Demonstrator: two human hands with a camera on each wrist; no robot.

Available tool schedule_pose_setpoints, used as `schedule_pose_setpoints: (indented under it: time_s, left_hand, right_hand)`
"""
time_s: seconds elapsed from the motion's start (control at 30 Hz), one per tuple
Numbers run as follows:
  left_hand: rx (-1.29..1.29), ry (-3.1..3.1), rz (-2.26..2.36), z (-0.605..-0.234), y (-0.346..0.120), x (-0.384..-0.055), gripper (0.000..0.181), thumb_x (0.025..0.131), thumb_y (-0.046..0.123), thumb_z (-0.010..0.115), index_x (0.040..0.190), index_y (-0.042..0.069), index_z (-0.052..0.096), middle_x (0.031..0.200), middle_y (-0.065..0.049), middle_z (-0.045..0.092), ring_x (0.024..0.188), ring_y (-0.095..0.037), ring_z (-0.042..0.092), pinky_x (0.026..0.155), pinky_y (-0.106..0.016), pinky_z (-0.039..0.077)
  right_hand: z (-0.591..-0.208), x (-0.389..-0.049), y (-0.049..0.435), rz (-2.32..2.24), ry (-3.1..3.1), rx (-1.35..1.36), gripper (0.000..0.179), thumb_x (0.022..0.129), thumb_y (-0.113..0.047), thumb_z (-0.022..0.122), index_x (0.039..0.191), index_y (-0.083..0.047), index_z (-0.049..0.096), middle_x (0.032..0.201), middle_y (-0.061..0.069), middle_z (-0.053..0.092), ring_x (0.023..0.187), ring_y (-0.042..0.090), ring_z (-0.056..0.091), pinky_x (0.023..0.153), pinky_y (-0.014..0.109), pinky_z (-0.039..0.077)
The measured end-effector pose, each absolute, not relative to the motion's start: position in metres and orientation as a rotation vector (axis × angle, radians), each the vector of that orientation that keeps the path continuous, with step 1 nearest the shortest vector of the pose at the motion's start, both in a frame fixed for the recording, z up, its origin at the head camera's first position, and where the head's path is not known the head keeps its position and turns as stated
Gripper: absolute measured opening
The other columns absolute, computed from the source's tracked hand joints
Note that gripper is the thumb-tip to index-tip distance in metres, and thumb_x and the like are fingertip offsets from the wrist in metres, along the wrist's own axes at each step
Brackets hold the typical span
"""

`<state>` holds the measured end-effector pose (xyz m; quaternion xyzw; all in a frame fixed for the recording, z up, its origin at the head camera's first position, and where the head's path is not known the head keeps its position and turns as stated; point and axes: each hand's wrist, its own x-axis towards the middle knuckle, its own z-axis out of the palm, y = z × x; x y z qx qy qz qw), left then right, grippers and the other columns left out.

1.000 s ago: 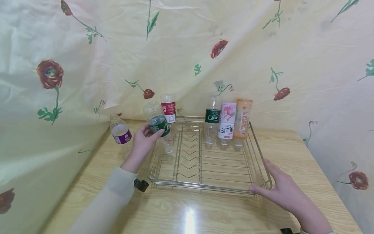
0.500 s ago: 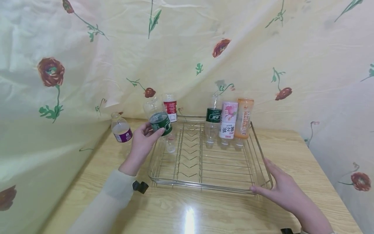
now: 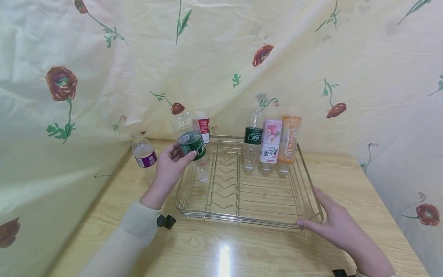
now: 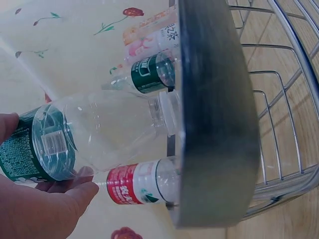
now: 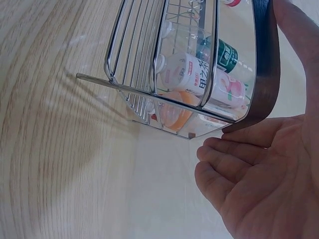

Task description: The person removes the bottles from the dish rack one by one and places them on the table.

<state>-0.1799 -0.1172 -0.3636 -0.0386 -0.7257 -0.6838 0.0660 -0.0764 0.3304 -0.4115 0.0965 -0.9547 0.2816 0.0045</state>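
Note:
My left hand (image 3: 169,165) grips a clear plastic bottle (image 3: 192,144) round its green label. The bottle is upside down and tilted over the left part of a wire dish rack (image 3: 238,220), its neck pointing down among the wires. Behind it stands an upside-down bottle with a red-and-white label (image 3: 204,127). In the left wrist view, a broad metal band hides the neck end of the held bottle (image 4: 107,132). My right hand (image 3: 333,221) rests at the rack's front right corner, thumb on the front rail. In the right wrist view, its fingers lie along the rack's outer side.
Three upside-down bottles stand at the rack's back right: green-labelled (image 3: 253,135), pink-and-white (image 3: 270,140) and orange (image 3: 289,140). An upright purple-labelled bottle (image 3: 145,158) is left of the rack on the wooden table (image 3: 263,254). Flowered cloth (image 3: 214,77) hangs behind.
The held bottle has shifted slightly right and turned a little more upright, with my left hand moving along. The right hand and rack have stayed put.

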Motion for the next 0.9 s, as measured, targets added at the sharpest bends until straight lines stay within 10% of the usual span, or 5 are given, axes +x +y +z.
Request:
schedule_pose_setpoints:
  time_s: [0.9]
  left_hand:
    - [-0.363, -2.175, -1.887, -0.348, -0.104, -0.158, 0.063, 0.087, 0.021, 0.084, 0.141, 0.006, 0.055, 0.135, -0.006, 0.06, 0.125, -0.021, 0.056, 0.107, -0.031, 0.044]
  right_hand:
    - [-0.411, -0.076, 0.33, 0.884, -3.0, 0.287, 0.12, 0.08, -0.055, 0.083, 0.161, 0.002, 0.015, 0.159, 0.033, 0.022, 0.138, 0.06, 0.026, 0.101, 0.077, 0.03]
